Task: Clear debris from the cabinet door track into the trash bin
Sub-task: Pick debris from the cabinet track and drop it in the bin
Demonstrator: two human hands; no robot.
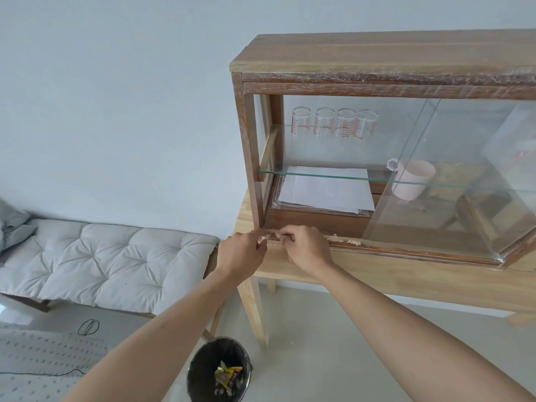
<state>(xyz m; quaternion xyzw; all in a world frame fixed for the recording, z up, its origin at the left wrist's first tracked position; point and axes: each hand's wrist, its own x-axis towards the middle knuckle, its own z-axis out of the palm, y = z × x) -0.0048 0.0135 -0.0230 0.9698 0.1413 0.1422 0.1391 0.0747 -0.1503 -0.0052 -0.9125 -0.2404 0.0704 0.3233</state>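
Note:
A wooden cabinet (377, 59) with sliding glass doors stands on a light wooden table. Its bottom door track (406, 250) runs along the front edge, with pale debris (345, 240) lying in it right of my hands. My left hand (242, 252) sits at the track's left end, fingers pinched on a small pale bit of debris. My right hand (306, 246) is beside it, fingertips pinching more pale debris at the track. A black trash bin (193, 369) stands on the floor below, holding yellow wrappers and scraps.
The left glass door is slid aside; the right glass door (464, 175) covers a pink mug (413, 179). Measuring glasses (333, 123) stand on a glass shelf above white paper (324, 192). A cushioned bench (101, 256) stands left of the table (406, 280).

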